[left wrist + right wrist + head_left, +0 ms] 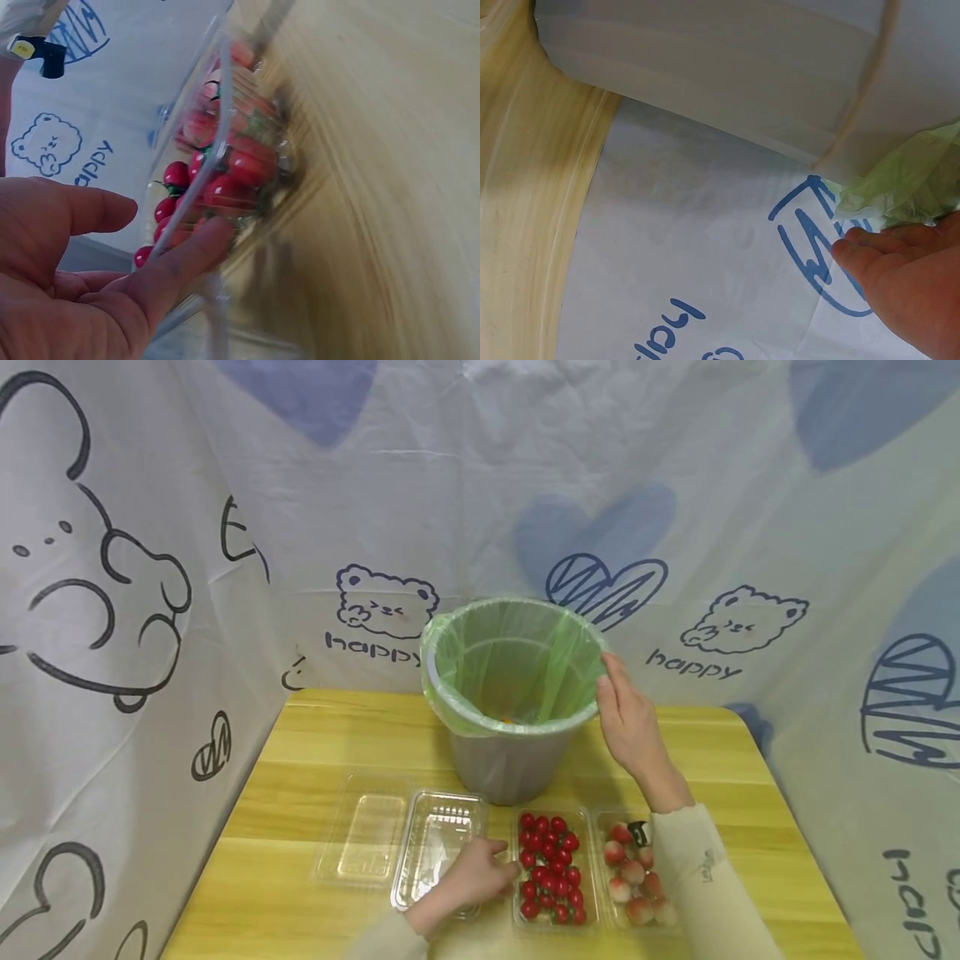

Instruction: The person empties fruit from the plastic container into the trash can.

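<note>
A grey trash bin (510, 768) stands upright on the table, lined with a green plastic bag (480, 652) folded over its rim. My right hand (630, 718) holds the bin's right rim, over the bag; part of its grip is hidden in the right wrist view. My left hand (480, 872) is beside a clear box of red cherry tomatoes (551, 868), thumb and forefinger apart. In the left wrist view the forefinger overlaps the box's wall (221, 112); whether it touches cannot be told. Under the left forearm lies a clear plastic tray (442, 818).
Another clear plastic tray or lid (367, 835) lies at the left. To the right of the tomatoes, a clear box of pink-and-white fruit (630, 877) sits partly behind the right sleeve (701, 877). Printed cloth (465, 510) hangs behind and beside the wooden table (247, 860).
</note>
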Demonstrator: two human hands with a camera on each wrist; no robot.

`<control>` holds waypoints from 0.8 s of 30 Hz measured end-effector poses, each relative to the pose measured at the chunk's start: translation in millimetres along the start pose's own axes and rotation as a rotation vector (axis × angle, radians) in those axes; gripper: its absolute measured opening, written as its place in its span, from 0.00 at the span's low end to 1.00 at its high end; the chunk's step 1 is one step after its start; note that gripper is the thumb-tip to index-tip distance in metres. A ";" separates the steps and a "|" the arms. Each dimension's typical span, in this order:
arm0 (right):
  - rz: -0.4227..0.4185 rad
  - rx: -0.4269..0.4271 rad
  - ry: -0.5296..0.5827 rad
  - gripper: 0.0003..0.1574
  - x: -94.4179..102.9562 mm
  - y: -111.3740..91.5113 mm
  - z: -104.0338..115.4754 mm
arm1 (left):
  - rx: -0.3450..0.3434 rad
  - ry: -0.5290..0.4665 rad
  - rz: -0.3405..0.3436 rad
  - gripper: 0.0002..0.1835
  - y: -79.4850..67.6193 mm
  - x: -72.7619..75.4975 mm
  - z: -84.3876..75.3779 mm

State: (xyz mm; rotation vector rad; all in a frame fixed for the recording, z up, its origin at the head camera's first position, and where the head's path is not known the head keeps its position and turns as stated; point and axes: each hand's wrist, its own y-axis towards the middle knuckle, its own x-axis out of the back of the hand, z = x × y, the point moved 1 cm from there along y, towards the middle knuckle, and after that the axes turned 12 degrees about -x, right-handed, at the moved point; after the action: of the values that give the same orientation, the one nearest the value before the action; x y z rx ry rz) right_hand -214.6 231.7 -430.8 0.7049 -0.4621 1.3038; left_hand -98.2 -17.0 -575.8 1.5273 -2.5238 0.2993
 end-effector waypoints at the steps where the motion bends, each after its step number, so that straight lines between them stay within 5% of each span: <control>1: -0.002 0.001 -0.002 0.37 -0.1 0.1 -0.4 | -0.001 -0.012 -0.003 0.34 0.5 -1.9 1.6; 16: -0.008 0.001 -0.009 0.37 -0.6 -0.6 -0.2 | 0.041 -0.044 -0.091 0.28 5.9 -15.3 2.4; 24: -0.007 0.001 -0.010 0.37 0.3 -0.3 0.6 | 0.055 -0.101 -0.078 0.24 5.9 -14.0 -1.9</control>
State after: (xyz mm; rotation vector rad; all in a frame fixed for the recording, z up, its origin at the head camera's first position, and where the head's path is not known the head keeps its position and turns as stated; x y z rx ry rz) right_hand -214.2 231.5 -430.2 0.7139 -0.4664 1.2944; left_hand -97.0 -1.9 -578.0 1.6982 -2.5431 0.2899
